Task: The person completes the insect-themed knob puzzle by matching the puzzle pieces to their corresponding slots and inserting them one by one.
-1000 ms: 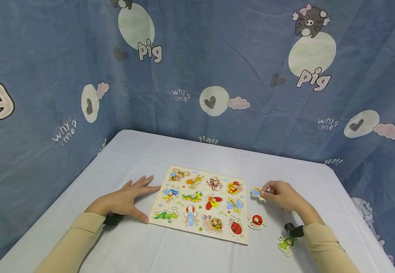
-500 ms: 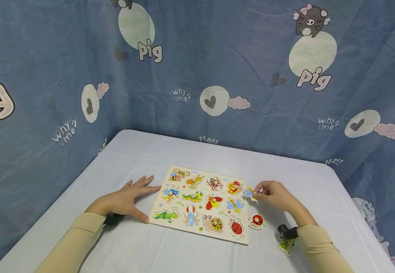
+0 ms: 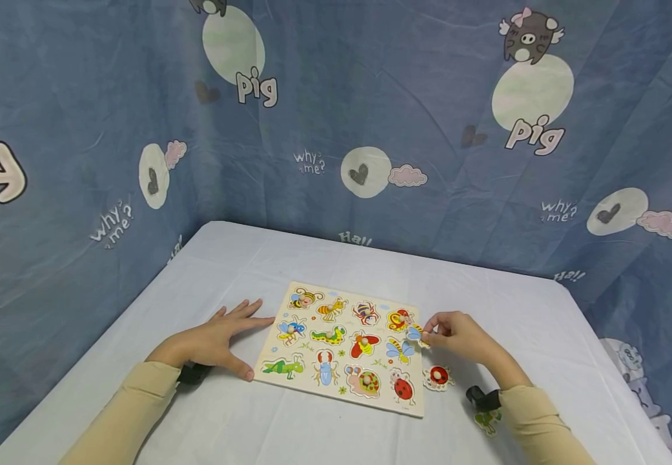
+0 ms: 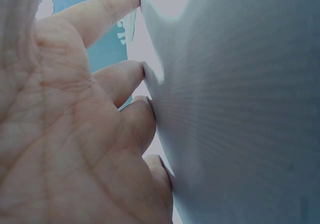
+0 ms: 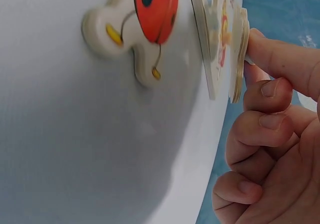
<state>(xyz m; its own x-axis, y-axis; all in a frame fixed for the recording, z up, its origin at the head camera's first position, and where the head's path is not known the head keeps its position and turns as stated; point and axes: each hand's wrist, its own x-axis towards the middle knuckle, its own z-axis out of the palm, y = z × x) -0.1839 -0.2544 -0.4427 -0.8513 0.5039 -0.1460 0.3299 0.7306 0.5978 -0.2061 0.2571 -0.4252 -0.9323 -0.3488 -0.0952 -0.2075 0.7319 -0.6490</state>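
Note:
My right hand [image 3: 458, 332] pinches a blue-winged insect puzzle piece [image 3: 415, 334] by its back, thumb and index finger together. That piece is over the right edge of the wooden insect puzzle board [image 3: 309, 323], overlapping the printed blue-winged shape. In the right wrist view the piece [image 5: 240, 59] appears edge-on beside the board [image 5: 200, 39], with the other fingers curled below. My left hand [image 3: 210, 339] lies spread on the table, thumb and index fingertip at the board's left edge. In the left wrist view its fingertips [image 4: 136, 77] press on the white cloth.
A red ladybug piece [image 3: 438, 376] lies just right of the board. Farther right, a green insect piece [image 3: 488, 421] is partly covered by the black wrist camera [image 3: 483, 398]. White cloth covers the table [image 3: 225, 426]; a blue printed curtain [image 3: 458, 213] hangs behind it.
My right hand has moved left, carrying the blue-winged piece from the table's right side to over the board's right edge. My left hand stays in place.

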